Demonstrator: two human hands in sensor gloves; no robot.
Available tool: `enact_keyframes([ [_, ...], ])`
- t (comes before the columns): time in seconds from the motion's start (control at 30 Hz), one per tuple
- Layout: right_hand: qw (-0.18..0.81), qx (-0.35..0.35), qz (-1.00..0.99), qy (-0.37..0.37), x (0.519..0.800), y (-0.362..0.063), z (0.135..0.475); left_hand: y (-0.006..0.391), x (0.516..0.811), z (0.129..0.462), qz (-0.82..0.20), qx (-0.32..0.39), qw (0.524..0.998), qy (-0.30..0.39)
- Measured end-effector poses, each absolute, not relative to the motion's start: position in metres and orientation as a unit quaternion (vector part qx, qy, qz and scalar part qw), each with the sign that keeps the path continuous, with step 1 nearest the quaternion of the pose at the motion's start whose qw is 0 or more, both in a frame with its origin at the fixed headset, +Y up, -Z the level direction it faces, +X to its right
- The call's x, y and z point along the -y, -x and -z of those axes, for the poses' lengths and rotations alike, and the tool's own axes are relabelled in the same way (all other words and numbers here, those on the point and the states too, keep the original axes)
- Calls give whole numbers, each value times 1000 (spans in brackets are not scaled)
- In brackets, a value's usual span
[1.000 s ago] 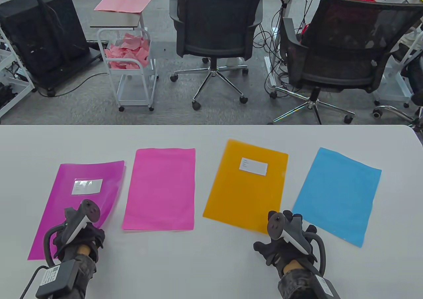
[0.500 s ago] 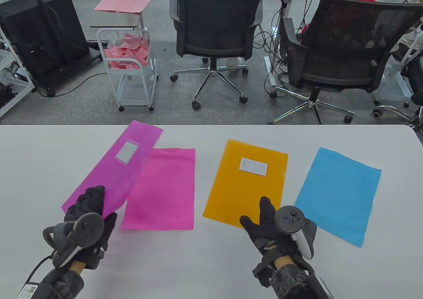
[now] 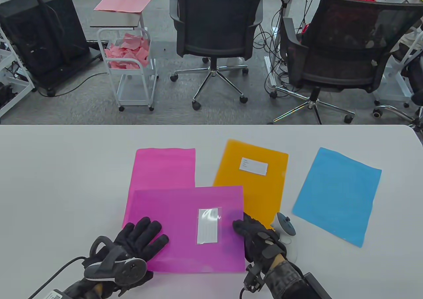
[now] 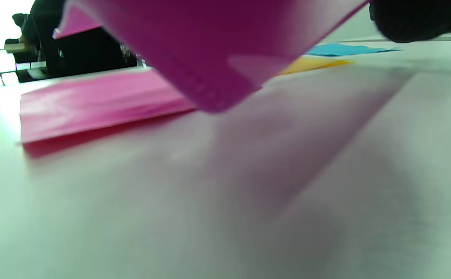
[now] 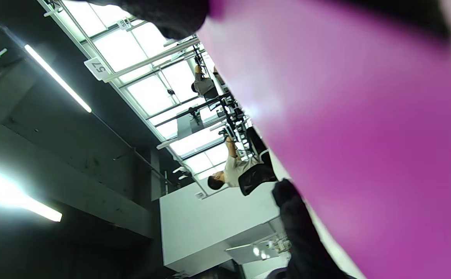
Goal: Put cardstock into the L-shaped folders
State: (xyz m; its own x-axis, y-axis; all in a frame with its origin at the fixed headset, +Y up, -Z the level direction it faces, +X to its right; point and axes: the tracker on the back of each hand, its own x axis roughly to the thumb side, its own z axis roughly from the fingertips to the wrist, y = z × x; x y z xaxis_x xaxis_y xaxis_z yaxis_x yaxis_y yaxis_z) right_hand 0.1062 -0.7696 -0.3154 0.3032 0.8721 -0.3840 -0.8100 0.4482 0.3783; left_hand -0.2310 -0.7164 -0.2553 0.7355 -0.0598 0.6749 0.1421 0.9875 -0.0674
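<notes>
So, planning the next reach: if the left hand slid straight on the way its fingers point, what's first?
Likely the purple folder its fingers already touch; beyond that, the white label, though height is unclear.

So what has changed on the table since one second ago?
The translucent magenta plastic folder left the table's left side, was lifted, turned sideways, and now covers the near ends of the pink cardstock sheet and orange plastic folder. The left hand and right hand hold its ends. The blue cardstock sheet stayed.

bare tabletop [image 3: 59, 166] lies open left of the pink cardstock [image 3: 165, 166]; the magenta folder [image 3: 185, 229] covers the near middle, overlapping the orange folder [image 3: 254, 180]; a gap separates that from the blue cardstock [image 3: 340, 193]
</notes>
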Motion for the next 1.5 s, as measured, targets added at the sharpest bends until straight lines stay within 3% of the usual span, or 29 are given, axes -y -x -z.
enact_keyframes([
  [0.07,794,-277,-537,-60,772,-100,314,222,718,250,67,340,933,93],
  [0.23,780,-304,-545,-47,782,-77,304,195,728,238,104,363,923,71],
  [0.33,765,-310,-565,-1,790,-79,300,193,732,238,108,366,922,65],
  [0.57,753,-342,-560,46,808,-90,301,201,743,250,4,388,904,179],
  [0.83,759,-339,-553,62,810,-90,300,199,753,247,38,426,891,153],
  [1.0,691,-368,-621,45,807,-97,306,201,755,248,12,372,920,121],
  [1.07,618,-377,-689,45,796,-108,312,202,754,251,0,359,928,94],
  [1.17,489,-316,-811,55,765,-140,325,207,752,256,-51,340,934,100],
  [1.27,310,-123,-924,187,735,-198,340,212,749,260,-81,333,934,101],
  [1.33,235,-70,-936,252,736,-229,347,213,749,261,-81,333,934,101],
  [1.43,190,-189,-902,338,756,-272,353,214,749,263,-84,340,930,112],
  [1.5,199,-225,-883,361,768,-294,353,216,747,265,-94,337,930,112],
])
